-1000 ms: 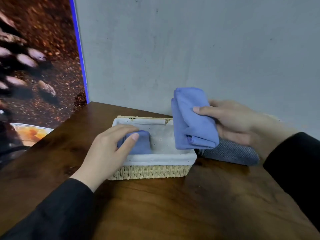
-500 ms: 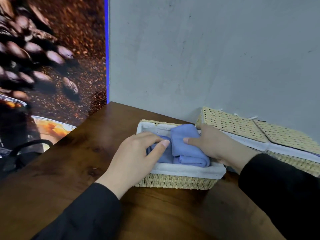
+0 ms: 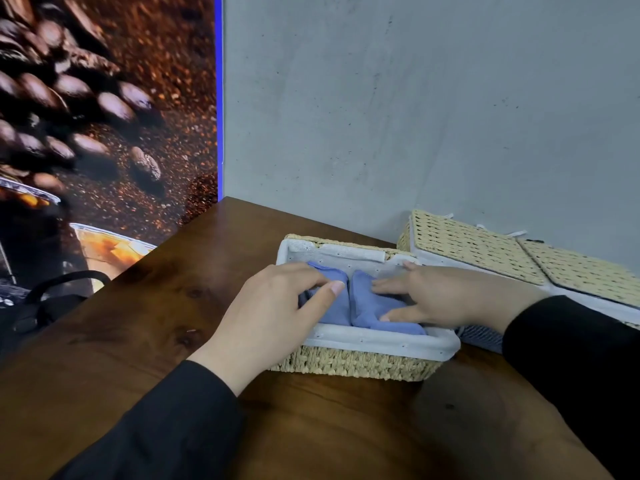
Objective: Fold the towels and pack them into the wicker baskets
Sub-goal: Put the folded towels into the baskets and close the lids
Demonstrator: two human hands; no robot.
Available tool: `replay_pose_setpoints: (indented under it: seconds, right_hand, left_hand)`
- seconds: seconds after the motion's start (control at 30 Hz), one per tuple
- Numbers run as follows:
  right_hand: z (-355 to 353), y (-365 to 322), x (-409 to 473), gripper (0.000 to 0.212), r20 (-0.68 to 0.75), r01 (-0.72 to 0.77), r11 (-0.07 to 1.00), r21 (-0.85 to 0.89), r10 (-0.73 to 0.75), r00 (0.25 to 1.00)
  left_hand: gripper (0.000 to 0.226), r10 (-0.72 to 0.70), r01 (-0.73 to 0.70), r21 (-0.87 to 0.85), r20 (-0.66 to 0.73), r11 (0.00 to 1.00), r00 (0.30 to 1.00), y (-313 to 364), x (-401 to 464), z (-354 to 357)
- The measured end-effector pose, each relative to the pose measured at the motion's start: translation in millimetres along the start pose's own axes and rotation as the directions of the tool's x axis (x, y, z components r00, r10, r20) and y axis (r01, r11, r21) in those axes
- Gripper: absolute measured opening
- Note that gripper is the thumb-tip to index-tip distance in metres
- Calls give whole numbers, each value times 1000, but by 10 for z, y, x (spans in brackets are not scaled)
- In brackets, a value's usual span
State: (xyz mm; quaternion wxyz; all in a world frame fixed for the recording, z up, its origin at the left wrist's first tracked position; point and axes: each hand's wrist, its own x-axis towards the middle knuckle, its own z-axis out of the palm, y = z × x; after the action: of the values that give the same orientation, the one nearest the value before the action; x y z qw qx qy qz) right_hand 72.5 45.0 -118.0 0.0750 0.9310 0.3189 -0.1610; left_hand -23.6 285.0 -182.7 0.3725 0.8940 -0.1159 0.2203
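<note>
Towels: two folded blue ones, left towel (image 3: 334, 301) & right towel (image 3: 375, 311), lie side by side inside open wicker basket (image 3: 360, 363) w/ white liner, on table (image 3: 166, 327). Head view, only one here: left hand (image 3: 277, 308) has fingers loosely bent over left towel, resting on it, no clear pinch; right hand (image 3: 440, 296) is flat, fingers straight, pressing right towel down. To do it well, I'd say press evenly, tuck edges below liner rim, keep folds tight so more fit. Around: lidded wicker basket (image 3: 485, 251) behind-right by wall, grey-blue cloth (image 3: 481, 336) just beside open basket under right sleeve, black strap far left. Nothing seems to block basket.
</note>
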Motion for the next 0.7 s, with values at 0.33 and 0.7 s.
replay_pose_setpoints:
  seconds: [0.33, 0.7]
  right_hand:
    - [-34, -115, 14, 57, 133, 32, 991, -130, -14, 991]
    - [164, 80, -372, 44, -568, 132, 942, 307, 70, 820]
  left_hand:
    - [41, 24, -27, 111, 23, 993, 999, -12, 7, -2]
    - [49, 136, -122, 317, -22, 941, 991, 149, -12, 52]
